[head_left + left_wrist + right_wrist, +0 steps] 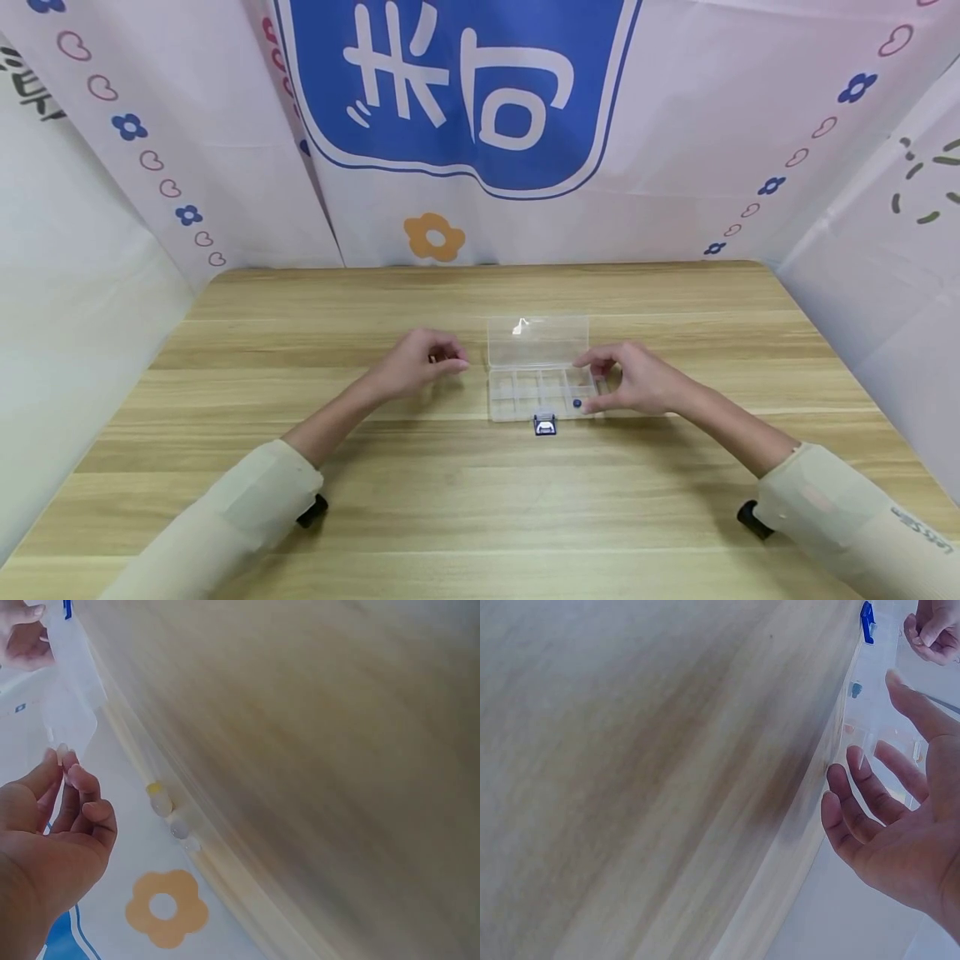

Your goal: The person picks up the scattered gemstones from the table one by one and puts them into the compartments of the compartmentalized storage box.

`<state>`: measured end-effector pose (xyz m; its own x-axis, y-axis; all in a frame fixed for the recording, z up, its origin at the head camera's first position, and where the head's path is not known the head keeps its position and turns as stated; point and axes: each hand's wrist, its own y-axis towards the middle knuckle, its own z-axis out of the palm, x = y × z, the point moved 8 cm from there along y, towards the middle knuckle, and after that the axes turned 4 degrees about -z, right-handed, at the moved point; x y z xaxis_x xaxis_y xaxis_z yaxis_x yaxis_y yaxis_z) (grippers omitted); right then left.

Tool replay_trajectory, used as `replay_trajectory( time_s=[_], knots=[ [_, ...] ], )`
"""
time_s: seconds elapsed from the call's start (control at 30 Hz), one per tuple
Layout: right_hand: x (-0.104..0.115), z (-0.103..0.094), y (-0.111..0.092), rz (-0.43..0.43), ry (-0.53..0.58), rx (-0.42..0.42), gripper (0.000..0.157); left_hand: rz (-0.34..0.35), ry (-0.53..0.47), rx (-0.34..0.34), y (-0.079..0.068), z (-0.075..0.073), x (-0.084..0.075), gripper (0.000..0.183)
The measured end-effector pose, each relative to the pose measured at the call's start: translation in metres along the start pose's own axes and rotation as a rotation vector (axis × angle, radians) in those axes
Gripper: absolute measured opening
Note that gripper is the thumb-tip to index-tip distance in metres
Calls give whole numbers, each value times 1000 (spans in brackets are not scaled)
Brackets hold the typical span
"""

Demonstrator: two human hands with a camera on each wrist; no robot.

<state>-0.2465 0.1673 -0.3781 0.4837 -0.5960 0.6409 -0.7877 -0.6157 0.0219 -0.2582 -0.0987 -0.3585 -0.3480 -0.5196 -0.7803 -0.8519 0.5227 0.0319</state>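
A clear plastic compartment box (528,392) lies on the table with its hinged lid (538,342) raised toward the back. Its front carries a blue latch (545,425). One small dark blue piece (577,403) sits in the front right compartment. My right hand (637,379) is spread at the box's right end, thumb in front and fingers behind; whether it touches the wall cannot be told. Left of the box, my left hand (420,362) pinches a small pale piece (62,754) between thumb and fingertip. Several small pale and yellowish pieces (161,802) lie near that hand.
The wood-grain table (450,517) runs back to a white printed cloth (660,183) with a blue emblem. Similar cloth hangs at both sides. Black straps or mounts (753,518) show under the sleeves.
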Motion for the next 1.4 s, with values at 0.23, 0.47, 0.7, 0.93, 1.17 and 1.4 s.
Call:
replay_trajectory(
  time_s=[0.23, 0.47, 0.7, 0.93, 1.17, 1.4],
  knots=[
    [-1, 0, 0, 2, 4, 0, 60, -25, -44, -15, 5, 4, -3, 5],
    [0, -1, 0, -4, 3, -5, 60, -2, -80, -7, 10, 8, -11, 5],
    [1, -2, 0, -6, 4, -6, 59, -5, -80, 15, 15, 13, -17, 5],
    [2, -2, 0, -2, 1, -4, 60, 1, -92, 22, 20, 17, -22, 7],
    [2, -1, -1, 3, 1, -5, 59, 8, -118, 22, 23, 21, -27, 5],
    [1, -1, 0, 1, 5, -7, 59, -6, -105, 21, 28, 26, -28, 7]
  ],
)
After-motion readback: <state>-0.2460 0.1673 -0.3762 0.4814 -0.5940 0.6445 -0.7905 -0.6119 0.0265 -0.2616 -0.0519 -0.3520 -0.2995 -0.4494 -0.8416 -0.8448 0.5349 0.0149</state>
